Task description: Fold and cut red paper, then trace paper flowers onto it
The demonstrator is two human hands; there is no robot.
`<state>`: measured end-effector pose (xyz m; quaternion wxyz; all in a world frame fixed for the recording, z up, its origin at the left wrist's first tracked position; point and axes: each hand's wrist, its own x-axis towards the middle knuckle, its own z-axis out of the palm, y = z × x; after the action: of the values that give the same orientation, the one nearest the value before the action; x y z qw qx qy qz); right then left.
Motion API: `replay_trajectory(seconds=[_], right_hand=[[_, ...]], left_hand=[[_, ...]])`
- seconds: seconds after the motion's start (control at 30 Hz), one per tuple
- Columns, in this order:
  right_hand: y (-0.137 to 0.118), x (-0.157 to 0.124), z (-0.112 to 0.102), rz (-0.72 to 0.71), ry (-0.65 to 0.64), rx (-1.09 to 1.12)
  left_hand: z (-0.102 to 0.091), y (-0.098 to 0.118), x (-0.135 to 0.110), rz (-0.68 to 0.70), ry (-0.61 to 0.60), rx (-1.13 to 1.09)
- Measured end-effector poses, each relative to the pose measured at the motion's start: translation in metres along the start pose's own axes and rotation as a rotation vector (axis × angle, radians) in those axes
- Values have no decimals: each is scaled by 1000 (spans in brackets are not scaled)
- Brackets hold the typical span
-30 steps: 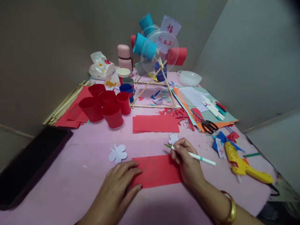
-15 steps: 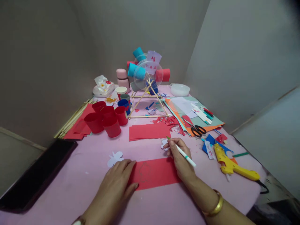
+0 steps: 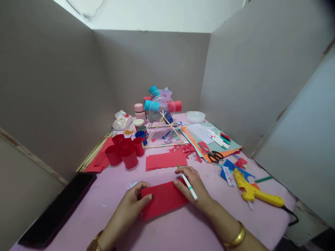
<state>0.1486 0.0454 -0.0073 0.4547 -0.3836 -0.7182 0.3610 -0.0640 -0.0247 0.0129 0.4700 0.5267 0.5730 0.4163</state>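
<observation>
A red paper strip (image 3: pixel 165 199) with a faint drawn outline is tilted up at its near side, between my two hands. My left hand (image 3: pixel 134 202) pinches its left end, thumb on top. My right hand (image 3: pixel 192 186) is closed around a white marker (image 3: pixel 190 187) with a green tip, and its thumb presses the strip's right end. A white paper cutout (image 3: pixel 131 185) lies mostly hidden behind my left hand. Just beyond the strip, a small stack of red paper strips (image 3: pixel 166 160) rests on the pink tabletop.
Red paper cups (image 3: pixel 129 158) cluster at the left. Behind stands a stick-framed wheel model (image 3: pixel 162 109). Scissors (image 3: pixel 215 156), markers (image 3: pixel 220 140) and a yellow glue gun (image 3: pixel 256 193) lie at the right. A black tray-like object (image 3: pixel 60 209) sits along the left edge.
The red strip was flat on the table; now both hands hold it and it is raised. My right hand has shifted left with the marker. The camera view has tilted upward.
</observation>
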Motion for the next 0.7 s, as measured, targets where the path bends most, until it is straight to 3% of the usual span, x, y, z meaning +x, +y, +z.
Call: replay_trajectory(seconds=[0.17, 0.47, 0.7], right_hand=[[3, 5, -13, 57, -45, 186], [26, 20, -16, 160, 321, 374], [15, 15, -13, 179, 416, 311]], left_hand=[[0, 11, 13, 31, 119, -75], [14, 5, 44, 247, 455, 49], [14, -8, 48, 277, 509, 131]])
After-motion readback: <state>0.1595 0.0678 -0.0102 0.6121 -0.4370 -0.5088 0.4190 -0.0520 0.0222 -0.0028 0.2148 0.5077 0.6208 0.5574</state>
